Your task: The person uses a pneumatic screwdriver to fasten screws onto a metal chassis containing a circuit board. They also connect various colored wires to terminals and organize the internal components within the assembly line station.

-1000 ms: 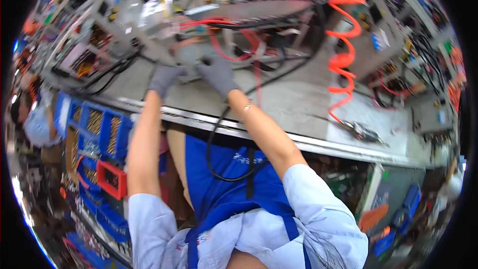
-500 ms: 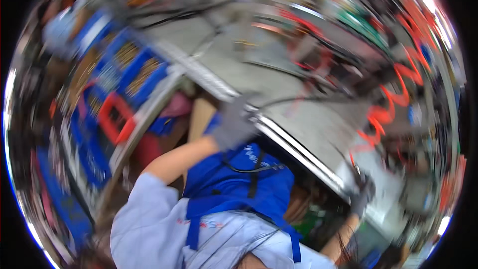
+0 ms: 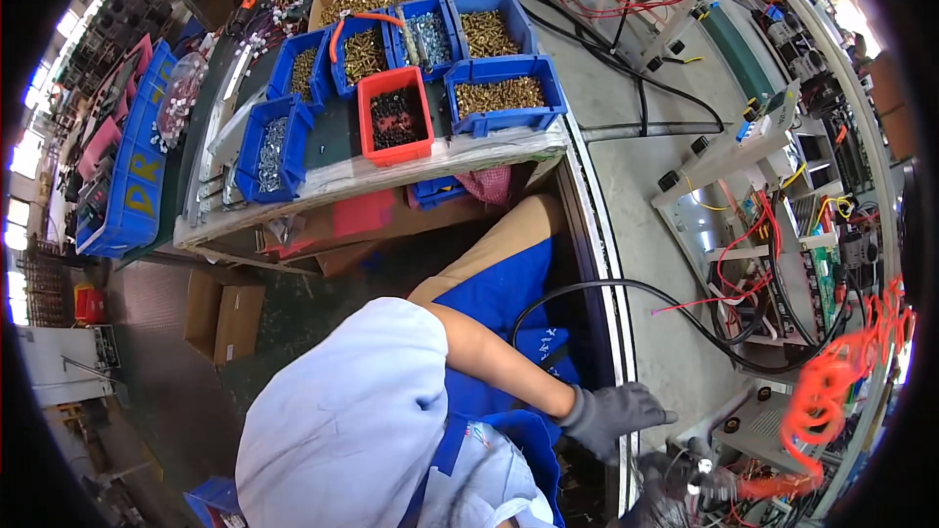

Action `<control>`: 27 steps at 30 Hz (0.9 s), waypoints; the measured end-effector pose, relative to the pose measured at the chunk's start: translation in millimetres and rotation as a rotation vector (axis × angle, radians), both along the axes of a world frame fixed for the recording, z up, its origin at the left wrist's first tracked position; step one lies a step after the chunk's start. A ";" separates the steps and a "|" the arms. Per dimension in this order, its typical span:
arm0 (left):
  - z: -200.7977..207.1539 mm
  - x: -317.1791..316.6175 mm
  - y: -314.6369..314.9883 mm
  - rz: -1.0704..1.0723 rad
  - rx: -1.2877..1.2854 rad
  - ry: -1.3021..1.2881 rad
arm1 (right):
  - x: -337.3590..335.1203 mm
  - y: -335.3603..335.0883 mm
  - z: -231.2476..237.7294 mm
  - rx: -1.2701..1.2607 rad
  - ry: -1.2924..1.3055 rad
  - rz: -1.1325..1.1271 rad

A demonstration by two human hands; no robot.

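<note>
Blue screw bins (image 3: 509, 121) stand at left; the left hand (image 3: 614, 417), loosely extended, apparently empty, has shifted to the bench edge (image 3: 619, 332); the right hand (image 3: 650, 499), grip too blurred to tell, is now beside a metal tool (image 3: 699, 469), lower right, apparently pausing work at the wired unit (image 3: 818, 274).

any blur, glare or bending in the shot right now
Head view: the red coiled hose is smeared, the left hand and red bin fairly crisp; head view: windows at the left rim blown out white; head view: strong fisheye bending outward, with black corners.
</note>
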State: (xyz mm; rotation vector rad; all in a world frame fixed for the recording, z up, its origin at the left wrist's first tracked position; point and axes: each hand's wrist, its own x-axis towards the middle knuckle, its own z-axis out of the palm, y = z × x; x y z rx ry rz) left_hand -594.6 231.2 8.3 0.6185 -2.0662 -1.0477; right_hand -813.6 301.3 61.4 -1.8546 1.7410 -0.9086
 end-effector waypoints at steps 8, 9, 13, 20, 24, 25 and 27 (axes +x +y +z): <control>51.8 113.7 -78.3 0.259 -0.473 -0.300 | 158.0 -69.2 45.8 0.624 -1.056 0.188; 53.3 120.5 -80.4 0.285 -0.613 -0.304 | 168.4 -66.5 47.5 0.811 -1.258 0.129; 29.0 164.9 -79.7 0.536 -0.849 -0.382 | 162.9 -82.5 -29.0 1.140 -1.334 0.409; 48.9 367.3 -157.3 0.800 -0.232 -1.171 | 162.4 -67.5 -21.2 0.908 -1.513 0.283; 41.9 391.4 -182.5 0.554 -0.093 -1.215 | 146.3 -64.2 -27.3 0.864 -1.503 0.270; 37.6 398.1 -186.4 0.529 -0.112 -1.218 | 144.1 -61.0 -27.1 0.855 -1.555 0.257; 27.5 405.0 -188.6 0.554 -0.165 -1.145 | 136.4 -53.9 -31.7 0.829 -1.720 0.234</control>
